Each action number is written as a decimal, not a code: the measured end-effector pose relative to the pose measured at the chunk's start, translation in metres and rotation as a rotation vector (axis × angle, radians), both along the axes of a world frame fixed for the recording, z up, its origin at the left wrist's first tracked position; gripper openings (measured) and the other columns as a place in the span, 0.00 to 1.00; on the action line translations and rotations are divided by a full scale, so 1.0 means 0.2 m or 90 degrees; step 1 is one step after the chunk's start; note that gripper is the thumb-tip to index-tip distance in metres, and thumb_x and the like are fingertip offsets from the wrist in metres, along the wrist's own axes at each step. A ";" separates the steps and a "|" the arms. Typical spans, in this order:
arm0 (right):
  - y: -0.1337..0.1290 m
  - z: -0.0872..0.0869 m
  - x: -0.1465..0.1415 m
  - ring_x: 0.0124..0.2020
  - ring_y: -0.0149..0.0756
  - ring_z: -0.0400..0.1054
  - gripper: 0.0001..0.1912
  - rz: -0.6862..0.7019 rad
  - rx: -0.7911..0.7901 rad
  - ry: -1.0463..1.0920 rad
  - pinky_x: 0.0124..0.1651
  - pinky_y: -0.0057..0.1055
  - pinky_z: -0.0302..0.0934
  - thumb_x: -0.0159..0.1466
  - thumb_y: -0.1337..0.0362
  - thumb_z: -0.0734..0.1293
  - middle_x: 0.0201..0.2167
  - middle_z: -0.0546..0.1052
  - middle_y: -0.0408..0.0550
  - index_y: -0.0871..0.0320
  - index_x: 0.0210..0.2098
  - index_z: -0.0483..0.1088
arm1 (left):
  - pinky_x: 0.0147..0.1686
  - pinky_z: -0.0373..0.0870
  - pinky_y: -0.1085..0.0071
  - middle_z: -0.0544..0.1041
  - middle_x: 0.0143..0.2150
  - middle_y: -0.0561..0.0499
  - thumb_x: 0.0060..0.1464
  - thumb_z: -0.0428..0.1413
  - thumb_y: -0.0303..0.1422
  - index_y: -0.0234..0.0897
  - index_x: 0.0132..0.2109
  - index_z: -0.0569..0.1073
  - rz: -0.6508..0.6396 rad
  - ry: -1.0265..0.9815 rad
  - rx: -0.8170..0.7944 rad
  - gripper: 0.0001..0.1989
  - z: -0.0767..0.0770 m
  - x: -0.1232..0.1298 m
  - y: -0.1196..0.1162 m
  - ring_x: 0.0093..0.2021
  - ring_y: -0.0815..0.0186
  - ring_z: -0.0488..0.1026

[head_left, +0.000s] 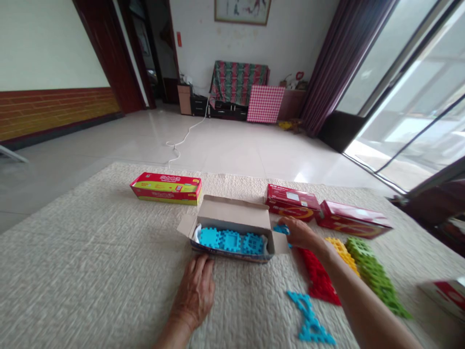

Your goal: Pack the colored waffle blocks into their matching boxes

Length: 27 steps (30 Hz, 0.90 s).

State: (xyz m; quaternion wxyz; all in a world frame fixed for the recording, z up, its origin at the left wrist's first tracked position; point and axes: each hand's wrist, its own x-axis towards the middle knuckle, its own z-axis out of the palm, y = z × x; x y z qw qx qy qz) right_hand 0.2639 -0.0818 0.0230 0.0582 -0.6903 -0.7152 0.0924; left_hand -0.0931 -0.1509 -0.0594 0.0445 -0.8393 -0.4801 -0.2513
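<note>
An open cardboard box (232, 211) sits on the cream quilted mat, its flaps folded out. Inside lie blue interlocking plastic building pieces (230, 241) in a row, with white wrapping at both ends. My left hand (198, 286) rests on the mat at the box's front left, fingers stretched out, tips by its lower edge. Just past the box's right flap, my right hand (298, 232) has its fingers closed on a blue building piece (281, 229), which they partly cover. Two joined blue triangular pieces (308, 320) lie on the mat below my right forearm.
Red pieces (319, 278), yellow pieces (343, 254) and green pieces (378, 276) lie in strips at the right. Behind stand a red-yellow box (166, 188) and two dark red boxes, one left (292, 201), one right (354, 219). A blurred box (446, 295) is at the right edge.
</note>
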 end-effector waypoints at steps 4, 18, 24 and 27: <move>-0.06 0.13 -0.02 0.45 0.49 0.71 0.21 -0.028 0.057 0.002 0.47 0.42 0.63 0.53 0.71 0.64 0.45 0.75 0.59 0.61 0.46 0.71 | 0.49 0.69 0.57 0.71 0.48 0.41 0.55 0.47 0.21 0.30 0.49 0.72 -0.007 0.005 0.004 0.16 0.01 0.00 0.00 0.47 0.55 0.67; -0.14 0.26 -0.82 0.46 0.43 0.68 0.21 0.214 0.128 0.101 0.51 0.41 0.59 0.53 0.70 0.63 0.46 0.73 0.54 0.59 0.47 0.68 | 0.49 0.70 0.54 0.70 0.49 0.41 0.52 0.48 0.21 0.32 0.51 0.68 -0.005 -0.023 -0.021 0.18 -0.02 0.01 0.01 0.49 0.54 0.68; -0.13 0.26 -0.79 0.50 0.42 0.66 0.22 0.217 0.141 0.109 0.52 0.39 0.59 0.53 0.70 0.63 0.50 0.71 0.53 0.59 0.49 0.66 | 0.50 0.70 0.54 0.69 0.49 0.41 0.53 0.48 0.21 0.31 0.50 0.68 -0.001 -0.016 -0.023 0.17 -0.02 0.01 0.01 0.49 0.54 0.68; -0.13 0.31 -0.69 0.50 0.40 0.66 0.19 0.166 0.164 0.118 0.54 0.38 0.58 0.55 0.71 0.62 0.50 0.71 0.53 0.59 0.48 0.66 | 0.50 0.70 0.54 0.70 0.49 0.41 0.53 0.48 0.22 0.30 0.50 0.69 -0.003 -0.012 -0.031 0.17 -0.01 0.01 0.00 0.50 0.54 0.68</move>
